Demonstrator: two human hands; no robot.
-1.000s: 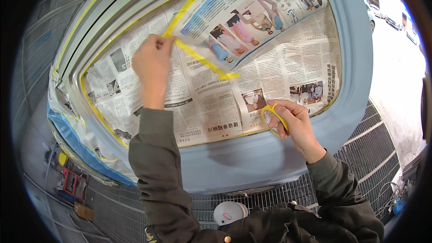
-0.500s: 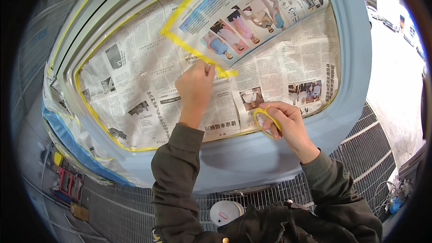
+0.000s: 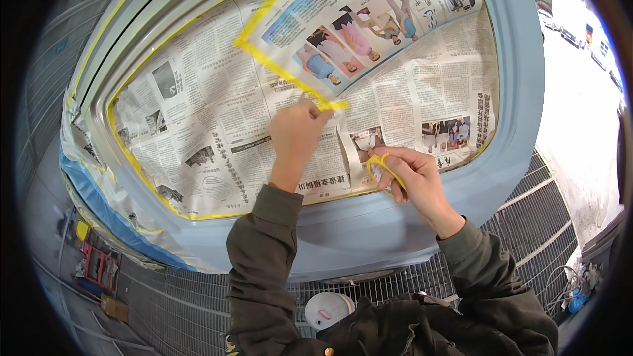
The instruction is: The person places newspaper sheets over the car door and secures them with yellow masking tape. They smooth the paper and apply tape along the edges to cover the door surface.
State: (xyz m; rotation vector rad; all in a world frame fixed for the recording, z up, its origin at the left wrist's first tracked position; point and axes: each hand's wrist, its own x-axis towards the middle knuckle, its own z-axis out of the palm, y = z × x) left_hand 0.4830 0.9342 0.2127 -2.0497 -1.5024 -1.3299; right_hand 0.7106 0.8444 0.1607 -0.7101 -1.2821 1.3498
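Note:
Newspaper [image 3: 217, 99] covers a large rounded window opening in a pale blue vehicle panel [image 3: 409, 250], edged with yellow masking tape. A colour-printed sheet [image 3: 359, 33] lies over its upper part, with a yellow tape strip [image 3: 277, 69] along its left and lower-left edges. My left hand [image 3: 300, 133] is closed, its curled fingers against the paper just below that strip's lower end; whatever they pinch is hidden. Lower right, my right hand [image 3: 419, 175] grips a roll of yellow masking tape [image 3: 379, 170], tilted in front of the paper's lower edge.
Blue and white masking film [image 3: 122, 214] hangs along the left side of the bodywork. Below are a floor grating [image 3: 184, 296] and a white bucket [image 3: 328, 310]. A red rack [image 3: 100, 269] and a cardboard box [image 3: 115, 308] stand lower left.
My left hand has shifted slightly right and down along the tape strip. My right hand has turned the tape roll and moved it slightly left and up.

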